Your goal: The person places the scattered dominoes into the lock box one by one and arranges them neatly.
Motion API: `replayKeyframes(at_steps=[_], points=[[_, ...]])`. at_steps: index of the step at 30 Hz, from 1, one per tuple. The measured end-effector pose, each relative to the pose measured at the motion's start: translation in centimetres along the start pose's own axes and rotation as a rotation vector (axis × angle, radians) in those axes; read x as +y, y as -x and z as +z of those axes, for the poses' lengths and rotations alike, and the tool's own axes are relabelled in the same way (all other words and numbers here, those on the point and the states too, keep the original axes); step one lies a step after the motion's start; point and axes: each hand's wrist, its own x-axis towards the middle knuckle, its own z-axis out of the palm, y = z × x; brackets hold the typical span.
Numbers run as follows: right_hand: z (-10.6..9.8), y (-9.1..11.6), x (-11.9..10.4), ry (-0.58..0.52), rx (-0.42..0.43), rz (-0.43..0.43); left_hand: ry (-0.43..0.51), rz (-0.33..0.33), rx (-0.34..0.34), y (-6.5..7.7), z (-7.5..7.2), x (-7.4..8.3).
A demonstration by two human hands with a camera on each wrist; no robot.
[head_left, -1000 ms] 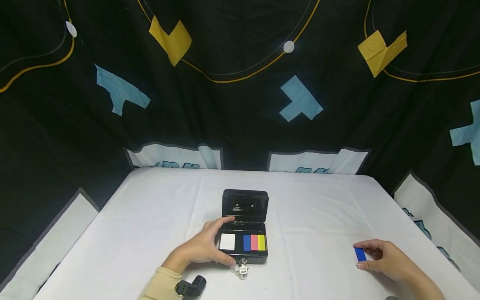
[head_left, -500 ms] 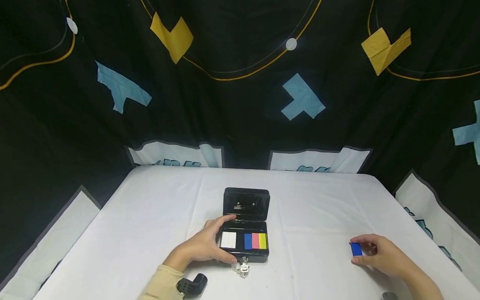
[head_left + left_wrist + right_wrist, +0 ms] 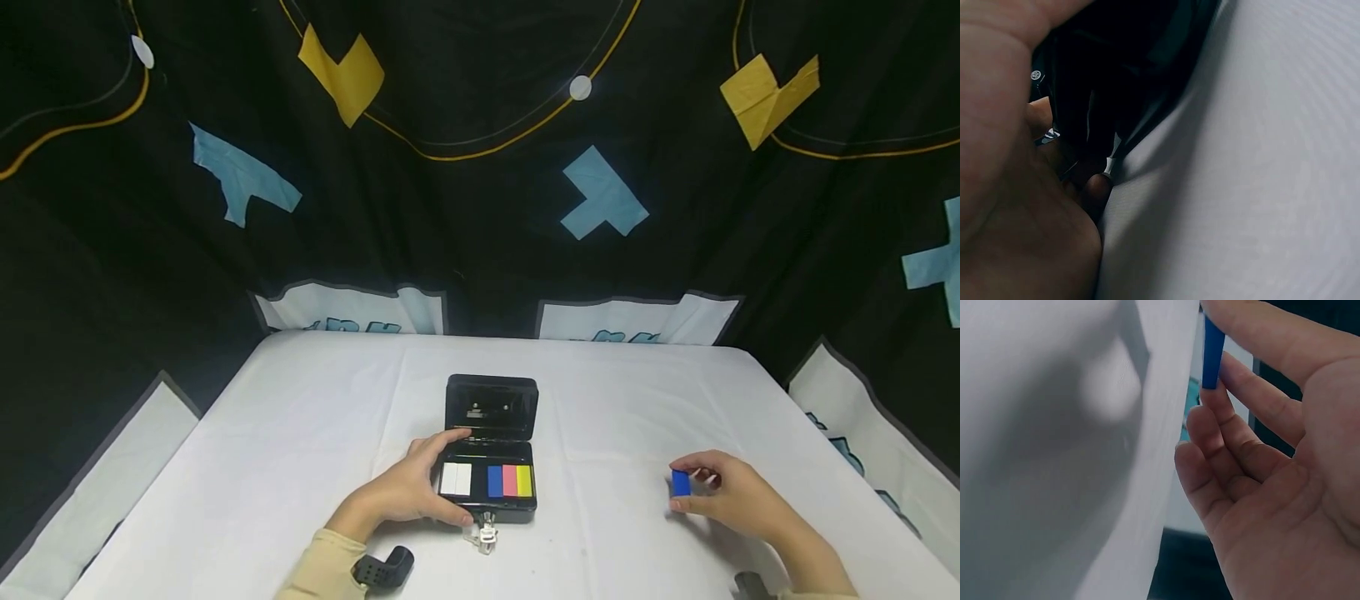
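A black cash box (image 3: 513, 516) stands on the white-covered table with its lid (image 3: 492, 396) raised. Along its left side my left hand (image 3: 405, 492) grips it, thumb at the front and fingers by the hinge; in the left wrist view the palm faces the dark box wall. Two white blocks (image 3: 456, 479) lie in the box's left part. On the right, a blue block (image 3: 495, 482), a pink block (image 3: 510, 481) and a yellow block (image 3: 523, 481) sit side by side. Away to the right, my right hand (image 3: 731, 498) pinches another blue block (image 3: 1212, 353) between thumb and fingertips, close over the table.
Keys (image 3: 487, 537) hang from the lock at the box's front. A dark wrist strap (image 3: 384, 570) is at my left wrist. The white tablecloth (image 3: 300, 417) reaches back to a black curtain (image 3: 487, 242) with coloured shapes on it.
My right hand has moved left, towards the box, with the blue block pinched in it. The left hand keeps its grip on the cash box.
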Motion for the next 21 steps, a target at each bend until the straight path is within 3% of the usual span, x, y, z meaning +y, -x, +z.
replayKeyframes(at_steps=[10,21], points=[[2.4,-1.4,-4.6,-0.074,-0.004,-0.174,0.008,0.020,-0.008,0.0,0.0,-0.1],[5.1,-2.4,-9.4,-0.052,0.001,-0.220,0.003,0.016,-0.009,-0.1,0.0,-0.2]])
